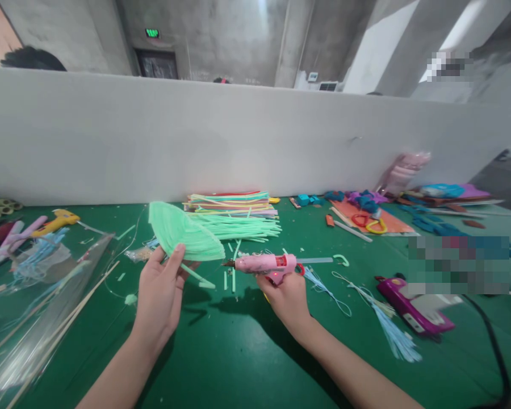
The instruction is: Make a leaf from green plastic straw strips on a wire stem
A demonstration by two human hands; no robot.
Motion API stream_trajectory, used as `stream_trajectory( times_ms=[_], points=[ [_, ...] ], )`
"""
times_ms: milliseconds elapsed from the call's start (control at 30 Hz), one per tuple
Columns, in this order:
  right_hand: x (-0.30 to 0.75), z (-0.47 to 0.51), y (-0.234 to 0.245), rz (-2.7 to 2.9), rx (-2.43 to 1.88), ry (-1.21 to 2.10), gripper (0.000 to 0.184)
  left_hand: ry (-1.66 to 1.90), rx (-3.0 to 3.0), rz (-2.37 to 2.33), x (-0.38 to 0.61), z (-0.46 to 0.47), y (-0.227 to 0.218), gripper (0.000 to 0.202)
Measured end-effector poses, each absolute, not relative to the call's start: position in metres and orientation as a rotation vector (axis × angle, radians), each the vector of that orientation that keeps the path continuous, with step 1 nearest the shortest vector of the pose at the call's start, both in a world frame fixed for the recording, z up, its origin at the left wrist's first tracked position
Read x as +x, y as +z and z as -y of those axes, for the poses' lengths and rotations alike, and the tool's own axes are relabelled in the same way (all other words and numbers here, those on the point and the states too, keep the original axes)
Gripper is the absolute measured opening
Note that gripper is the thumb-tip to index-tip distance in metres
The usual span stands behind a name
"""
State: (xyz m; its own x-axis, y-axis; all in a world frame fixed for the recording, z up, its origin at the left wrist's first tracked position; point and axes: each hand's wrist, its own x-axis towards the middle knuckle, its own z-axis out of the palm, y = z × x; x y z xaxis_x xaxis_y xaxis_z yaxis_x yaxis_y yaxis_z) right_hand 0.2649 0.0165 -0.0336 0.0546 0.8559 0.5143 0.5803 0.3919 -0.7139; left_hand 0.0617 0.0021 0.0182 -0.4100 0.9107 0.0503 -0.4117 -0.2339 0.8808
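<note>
My left hand (160,287) pinches the lower edge of a mint-green leaf-shaped piece (181,232) made of straws glued side by side, with a straw stem sticking out below it. My right hand (286,295) is wrapped round the handle of a pink glue gun (267,264). The gun's nozzle points left, close to the tip of the green piece, and a glue stick juts out of its back. Both are held above the green table (221,352).
Loose green straws (238,227) and a stack of coloured sheets (232,201) lie behind the hands. A yellow glue gun (55,220), clear plastic wrap (46,295) and thin sticks lie left. A purple tool (413,309), blue tassels (394,335), scissors (368,222) and craft scraps lie right. A white partition (238,136) runs behind.
</note>
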Motion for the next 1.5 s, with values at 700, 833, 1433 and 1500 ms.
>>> stream_trajectory(
  times_ms=[700,833,1433,1500],
  points=[
    [0.2667,-0.0175,-0.0335,1.634,-1.312,0.288,0.024,1.799,0.756,-1.015,0.0621,-0.0012,0.019,0.03],
    [0.2666,-0.0171,-0.0337,1.64,-1.316,0.29,0.025,1.791,0.751,-1.019,0.0621,-0.001,0.0187,0.031],
    [0.2686,-0.0208,-0.0399,1.659,-1.291,0.244,0.028,1.778,0.744,-1.02,0.0606,-0.0023,0.0173,0.033],
    [0.2688,-0.0213,-0.04,1.66,-1.3,0.24,0.028,1.776,0.744,-1.019,0.0605,-0.0015,0.0175,0.033]
  ],
)
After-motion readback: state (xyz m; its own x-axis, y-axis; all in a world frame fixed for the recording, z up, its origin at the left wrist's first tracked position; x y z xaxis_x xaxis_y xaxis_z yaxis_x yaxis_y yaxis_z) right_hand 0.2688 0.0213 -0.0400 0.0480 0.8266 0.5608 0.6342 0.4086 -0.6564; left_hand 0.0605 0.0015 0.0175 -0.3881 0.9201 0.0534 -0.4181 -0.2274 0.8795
